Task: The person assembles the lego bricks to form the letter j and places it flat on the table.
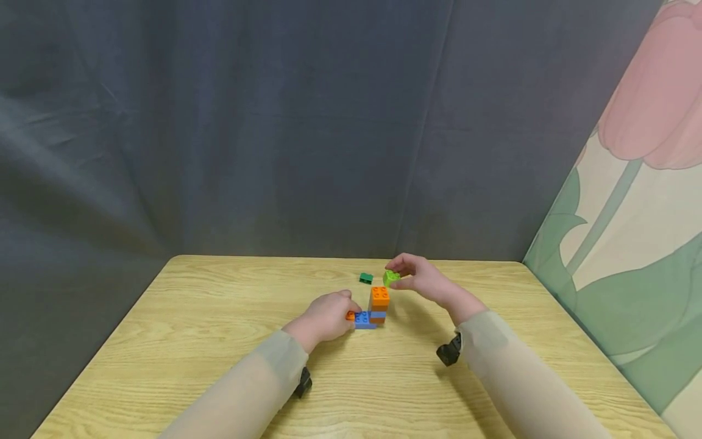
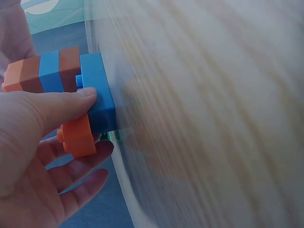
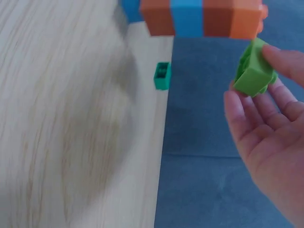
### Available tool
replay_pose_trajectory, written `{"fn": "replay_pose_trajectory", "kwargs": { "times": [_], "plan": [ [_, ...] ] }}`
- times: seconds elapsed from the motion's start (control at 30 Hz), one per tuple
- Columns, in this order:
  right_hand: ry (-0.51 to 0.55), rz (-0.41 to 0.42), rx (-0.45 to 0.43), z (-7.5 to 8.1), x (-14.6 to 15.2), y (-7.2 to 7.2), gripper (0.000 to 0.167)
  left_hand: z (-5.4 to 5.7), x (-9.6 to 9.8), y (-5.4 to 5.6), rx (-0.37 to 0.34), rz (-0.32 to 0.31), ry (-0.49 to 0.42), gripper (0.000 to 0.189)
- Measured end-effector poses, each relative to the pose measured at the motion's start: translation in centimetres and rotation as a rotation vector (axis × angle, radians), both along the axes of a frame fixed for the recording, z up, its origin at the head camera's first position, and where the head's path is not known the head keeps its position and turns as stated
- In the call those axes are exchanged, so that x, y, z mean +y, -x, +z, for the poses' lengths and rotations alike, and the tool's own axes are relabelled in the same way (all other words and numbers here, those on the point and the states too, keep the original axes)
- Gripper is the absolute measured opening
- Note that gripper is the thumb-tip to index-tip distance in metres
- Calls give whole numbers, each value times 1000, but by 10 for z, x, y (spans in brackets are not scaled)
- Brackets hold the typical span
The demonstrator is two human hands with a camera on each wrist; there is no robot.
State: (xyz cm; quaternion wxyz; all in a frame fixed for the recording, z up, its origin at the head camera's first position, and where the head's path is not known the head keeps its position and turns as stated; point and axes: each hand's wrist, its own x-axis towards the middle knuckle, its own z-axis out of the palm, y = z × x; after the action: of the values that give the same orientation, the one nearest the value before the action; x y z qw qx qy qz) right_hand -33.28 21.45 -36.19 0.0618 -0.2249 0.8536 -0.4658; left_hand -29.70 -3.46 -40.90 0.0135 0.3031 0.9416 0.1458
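My left hand [image 1: 327,314] steadies a structure of toy building bricks on the table, its thumb on the long blue base brick [image 2: 102,111] and its fingers around the far side, by a small orange brick [image 2: 78,137]. From the base's right end rises a tower [image 1: 379,299] of orange, brown and blue layers, orange studs on top. Just behind and above the tower, my right hand [image 1: 425,280] pinches a light green brick [image 3: 255,71] between thumb and fingertips. That brick is held in the air, apart from the tower.
A dark green brick [image 1: 365,278] lies on the wooden table [image 1: 219,341] behind the structure, near the back edge. A dark curtain [image 1: 307,134] hangs behind the table. A wall panel with a tulip picture [image 1: 647,201] stands along the right side.
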Motion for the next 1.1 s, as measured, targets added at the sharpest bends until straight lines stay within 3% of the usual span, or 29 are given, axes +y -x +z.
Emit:
{"fn": "replay_pose_trajectory", "kwargs": {
  "times": [0.13, 0.4, 0.7, 1.1],
  "plan": [
    [27, 16, 0, 4, -4, -4, 35, 1, 0, -1, 0, -1, 1, 27],
    [-40, 80, 33, 8, -12, -12, 37, 1, 0, -1, -15, 7, 6, 28],
    [-70, 118, 122, 11, -18, -18, 32, 1, 0, -2, -18, 9, -5, 27],
    [-73, 126, 124, 11, -20, -22, 32, 0, -1, -2, -5, 9, -9, 25]
  ]
}}
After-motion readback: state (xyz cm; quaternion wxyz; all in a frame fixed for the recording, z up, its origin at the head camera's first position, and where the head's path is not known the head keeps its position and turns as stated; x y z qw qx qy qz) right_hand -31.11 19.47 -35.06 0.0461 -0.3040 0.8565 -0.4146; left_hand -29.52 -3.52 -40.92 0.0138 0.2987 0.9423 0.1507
